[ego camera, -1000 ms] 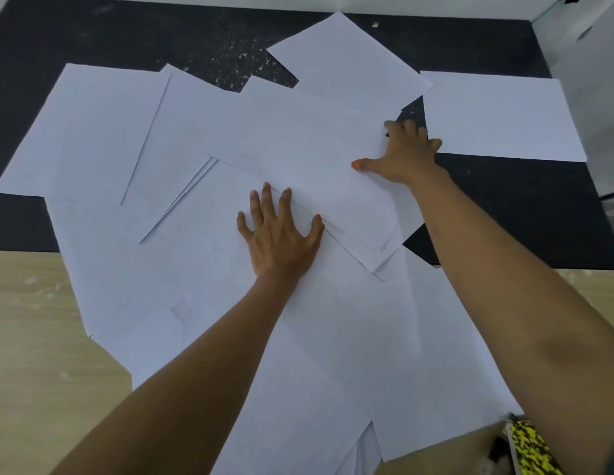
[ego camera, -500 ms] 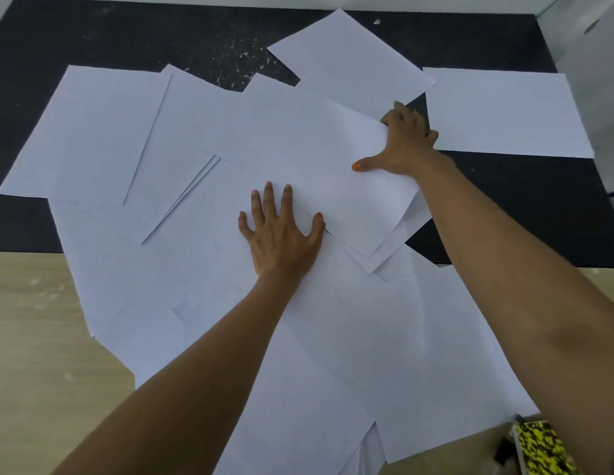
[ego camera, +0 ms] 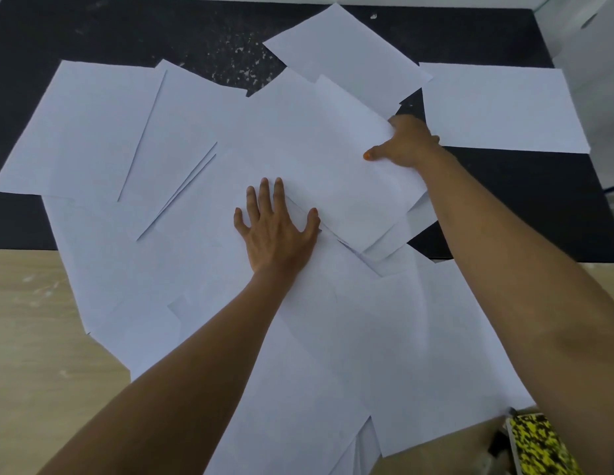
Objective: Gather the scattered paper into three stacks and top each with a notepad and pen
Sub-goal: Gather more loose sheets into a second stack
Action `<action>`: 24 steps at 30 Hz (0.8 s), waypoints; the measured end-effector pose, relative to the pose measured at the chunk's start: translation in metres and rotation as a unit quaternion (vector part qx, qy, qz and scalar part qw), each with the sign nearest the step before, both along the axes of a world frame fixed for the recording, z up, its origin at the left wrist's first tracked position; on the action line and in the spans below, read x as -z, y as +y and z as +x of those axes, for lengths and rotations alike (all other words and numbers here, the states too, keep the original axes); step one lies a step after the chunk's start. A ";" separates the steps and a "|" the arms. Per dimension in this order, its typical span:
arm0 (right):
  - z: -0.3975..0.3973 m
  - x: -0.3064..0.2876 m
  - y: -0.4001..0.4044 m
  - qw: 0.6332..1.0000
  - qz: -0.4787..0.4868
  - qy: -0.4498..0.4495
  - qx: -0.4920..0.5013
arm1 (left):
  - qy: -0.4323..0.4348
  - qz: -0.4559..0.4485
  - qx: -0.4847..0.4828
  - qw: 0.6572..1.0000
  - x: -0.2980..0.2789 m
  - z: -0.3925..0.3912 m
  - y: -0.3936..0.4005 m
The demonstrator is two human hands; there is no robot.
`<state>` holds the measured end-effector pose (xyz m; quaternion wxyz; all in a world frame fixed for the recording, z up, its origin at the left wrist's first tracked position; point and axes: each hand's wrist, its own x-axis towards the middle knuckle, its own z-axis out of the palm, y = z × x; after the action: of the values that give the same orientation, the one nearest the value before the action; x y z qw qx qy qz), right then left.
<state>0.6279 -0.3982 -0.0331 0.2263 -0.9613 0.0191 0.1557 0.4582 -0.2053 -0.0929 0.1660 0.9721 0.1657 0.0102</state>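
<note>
While the left hand (ego camera: 276, 231) lies flat with fingers spread, pinning the paper (ego camera: 202, 132) scattered across the surface (ego camera: 31, 337), the right hand (ego camera: 406, 145) at 1 o'clock pinches a sheet's edge; advise sliding it inward slowly, square with the pinned pile

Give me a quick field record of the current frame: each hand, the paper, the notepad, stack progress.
left hand: flat, fingers spread, pressing on the overlapping sheets
right hand: grips the far edge of the top sheet, thumb on top
paper: loose white sheets across the black mat and wooden table
separate sheet: far right, on the mat
notepad: yellow-black, near right corner, partly cut off
stacks: none formed
pens: none in view
</note>
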 end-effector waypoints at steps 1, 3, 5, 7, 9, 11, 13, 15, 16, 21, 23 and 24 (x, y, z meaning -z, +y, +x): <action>-0.003 0.000 -0.003 0.999 0.027 -0.003 0.019 | 0.002 -0.002 0.000 1.000 0.000 0.000 0.001; -0.013 -0.003 -0.010 0.997 0.060 -0.001 0.046 | 0.007 -0.001 0.003 1.000 0.000 -0.001 0.001; -0.023 -0.007 -0.017 0.995 0.079 0.002 0.066 | 0.013 -0.003 0.006 1.000 0.000 0.000 0.001; -0.033 -0.011 -0.026 0.991 0.100 -0.008 0.090 | 0.017 -0.017 0.008 1.000 -0.003 -0.001 0.001; -0.043 -0.018 -0.035 0.987 0.109 -0.015 0.115 | 0.022 -0.036 0.018 0.999 -0.005 -0.003 0.003; -0.052 -0.025 -0.045 0.982 0.120 -0.009 0.148 | 0.032 -0.068 0.034 0.997 -0.008 -0.003 0.007; -0.067 -0.033 -0.058 0.964 0.184 0.019 0.191 | 0.044 -0.141 0.028 0.989 -0.018 -0.001 0.009; -0.085 -0.037 -0.066 0.934 0.264 0.039 0.237 | 0.072 -0.220 0.009 0.973 -0.030 0.003 0.013; -0.095 -0.040 -0.068 0.920 0.291 0.040 0.259 | 0.088 -0.242 0.007 0.966 -0.037 0.004 0.016; -0.162 -0.043 -0.073 0.861 0.364 0.035 0.353 | 0.052 -0.165 0.087 0.981 -0.059 -0.014 0.026; -0.192 -0.034 -0.071 0.844 0.373 0.041 0.383 | 0.023 -0.123 0.109 0.986 -0.066 -0.029 0.024; -0.213 -0.033 -0.068 0.837 0.374 0.046 0.397 | 0.013 -0.116 0.101 0.988 -0.074 -0.045 0.026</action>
<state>0.4153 -0.4658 -0.0005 0.6100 -0.7051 0.3497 0.0920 0.4132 -0.1798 -0.0189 0.2758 0.9580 0.0687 -0.0387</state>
